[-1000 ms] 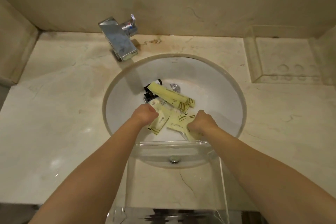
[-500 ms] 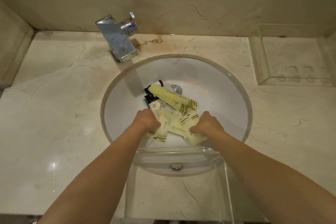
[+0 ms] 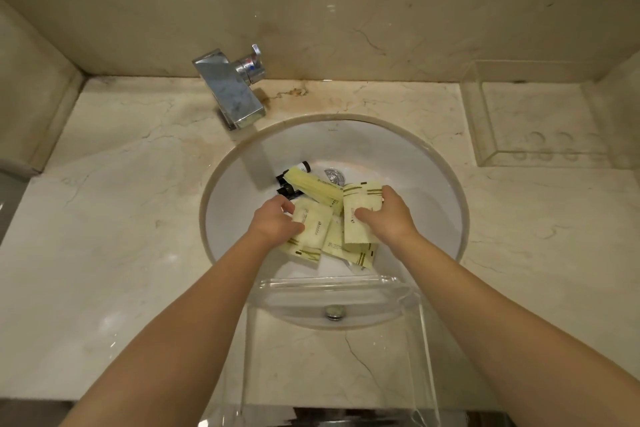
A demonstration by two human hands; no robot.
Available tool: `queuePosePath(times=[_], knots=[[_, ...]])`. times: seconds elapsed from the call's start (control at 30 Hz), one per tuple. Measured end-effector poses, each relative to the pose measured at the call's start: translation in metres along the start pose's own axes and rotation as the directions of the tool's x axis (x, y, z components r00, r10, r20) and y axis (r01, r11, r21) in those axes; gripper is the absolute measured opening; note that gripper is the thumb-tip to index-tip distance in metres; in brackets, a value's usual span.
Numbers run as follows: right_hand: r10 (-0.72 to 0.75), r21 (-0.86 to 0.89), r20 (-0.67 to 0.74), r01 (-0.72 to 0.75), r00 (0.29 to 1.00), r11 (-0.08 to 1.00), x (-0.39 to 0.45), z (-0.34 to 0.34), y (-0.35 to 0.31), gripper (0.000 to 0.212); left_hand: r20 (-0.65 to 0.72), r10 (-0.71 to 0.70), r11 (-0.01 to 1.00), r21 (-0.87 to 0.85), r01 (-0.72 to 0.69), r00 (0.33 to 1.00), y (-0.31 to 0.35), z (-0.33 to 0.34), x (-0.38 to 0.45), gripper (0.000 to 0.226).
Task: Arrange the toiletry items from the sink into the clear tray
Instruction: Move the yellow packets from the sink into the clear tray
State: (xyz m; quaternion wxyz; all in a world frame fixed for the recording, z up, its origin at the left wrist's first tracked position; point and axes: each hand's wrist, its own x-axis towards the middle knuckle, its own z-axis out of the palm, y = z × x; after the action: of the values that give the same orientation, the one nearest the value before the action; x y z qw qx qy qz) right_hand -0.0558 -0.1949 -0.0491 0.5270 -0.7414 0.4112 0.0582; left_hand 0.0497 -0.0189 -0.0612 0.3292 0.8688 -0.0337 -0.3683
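Observation:
Several pale yellow toiletry packets lie heaped in the white sink. My left hand grips a pale packet at the heap's left. My right hand holds a yellow packet upright at the right. A long yellow sleeve lies behind them, over small black-capped bottles. A clear tray rests on the counter at the sink's near edge, partly over the basin. A second clear tray stands at the back right, holding nothing.
A chrome faucet juts over the sink's back left rim. The sink drain shows behind the packets. Marble counter spreads to both sides, with a marble wall behind and a raised ledge at far left.
Both hands have closed on packets. The right hand has lifted its yellow packet up and back; the left hand has pulled a pale packet free of the heap.

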Motion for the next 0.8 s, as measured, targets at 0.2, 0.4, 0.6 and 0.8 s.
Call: queuePosePath(times=[0.2, 0.4, 0.6, 0.8], knots=[[-0.018, 0.067, -0.018, 0.019, 1.0, 0.998, -0.02, 0.001, -0.008, 0.041, -0.084, 0.049, 0.999, -0.002, -0.05, 0.995, 0.003, -0.004, -0.016, 0.019], [-0.014, 0.069, -0.017, 0.015, 1.0, 0.998, -0.037, 0.001, -0.011, 0.023, -0.094, 0.109, 0.994, 0.026, -0.107, 0.99, 0.01, -0.008, -0.032, 0.016], [-0.022, 0.115, -0.019, 0.024, 1.0, 0.993, -0.056, -0.004, -0.015, 0.016, -0.11, 0.126, 0.987, -0.084, -0.135, 0.986, 0.02, -0.02, -0.046, 0.022], [-0.039, 0.178, -0.014, 0.041, 0.999, 0.983, -0.073, -0.01, -0.021, 0.017, -0.062, 0.104, 0.967, -0.229, -0.116, 0.993, 0.027, -0.033, -0.065, 0.018]])
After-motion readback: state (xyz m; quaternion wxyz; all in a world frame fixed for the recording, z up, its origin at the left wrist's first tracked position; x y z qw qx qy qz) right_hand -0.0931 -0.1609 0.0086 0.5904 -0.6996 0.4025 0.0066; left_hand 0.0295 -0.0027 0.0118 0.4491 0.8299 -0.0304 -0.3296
